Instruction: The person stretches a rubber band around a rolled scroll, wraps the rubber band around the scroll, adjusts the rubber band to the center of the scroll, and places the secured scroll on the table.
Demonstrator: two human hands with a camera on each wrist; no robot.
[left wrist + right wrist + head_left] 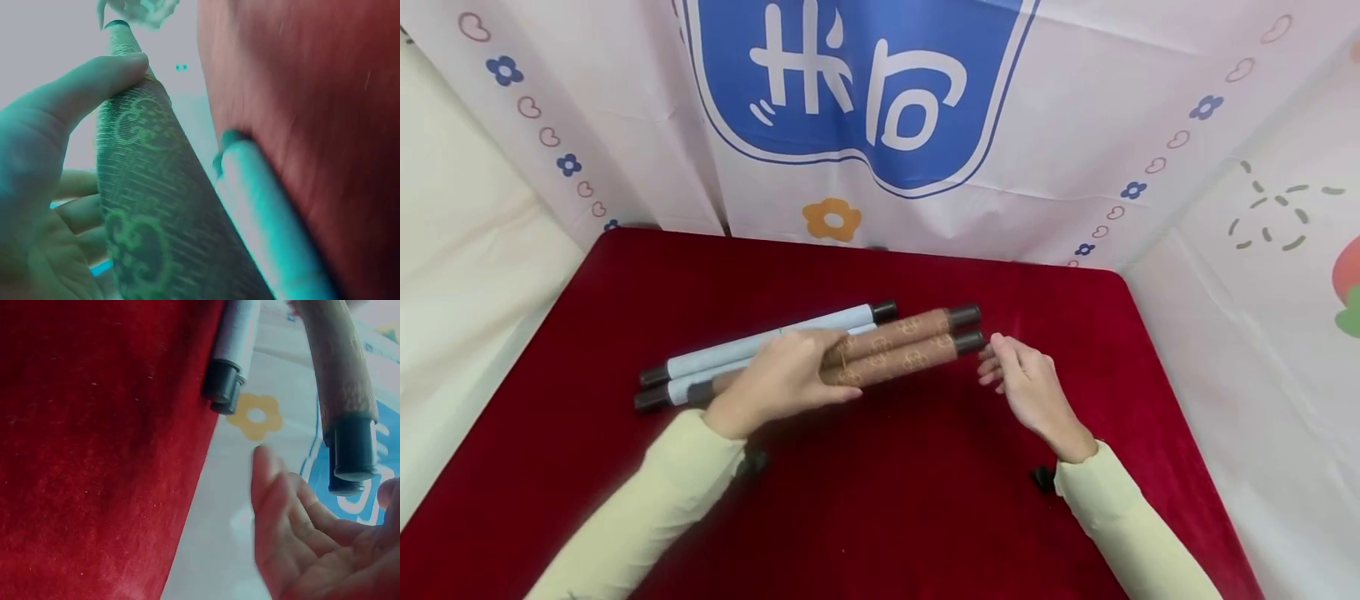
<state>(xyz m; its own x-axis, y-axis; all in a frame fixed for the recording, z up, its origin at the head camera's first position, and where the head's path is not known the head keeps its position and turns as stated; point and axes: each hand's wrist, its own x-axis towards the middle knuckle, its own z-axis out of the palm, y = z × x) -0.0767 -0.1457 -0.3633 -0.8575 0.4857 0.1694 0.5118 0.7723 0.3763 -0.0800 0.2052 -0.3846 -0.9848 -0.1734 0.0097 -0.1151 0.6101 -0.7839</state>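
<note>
My left hand (pixel 790 375) grips a brown scroll (pixel 902 364) rolled up from both ends into two parallel rolls, with gold patterns and black end knobs. In the left wrist view the thumb lies across the patterned brown scroll (pixel 156 187), above the table. Close to its right-hand knobs is my right hand (pixel 1030 387), fingers loosely bent and holding nothing. The right wrist view shows a gap between that hand (pixel 319 550) and the black knobs (pixel 353 450). A light blue double-rolled scroll (pixel 737 354) with black knobs lies behind, partly hidden by the left hand and brown scroll.
The dark red cloth-covered table (pixel 887 500) reaches back to a white printed curtain (pixel 1075 125) with a blue emblem. White fabric also hangs at the left and right sides.
</note>
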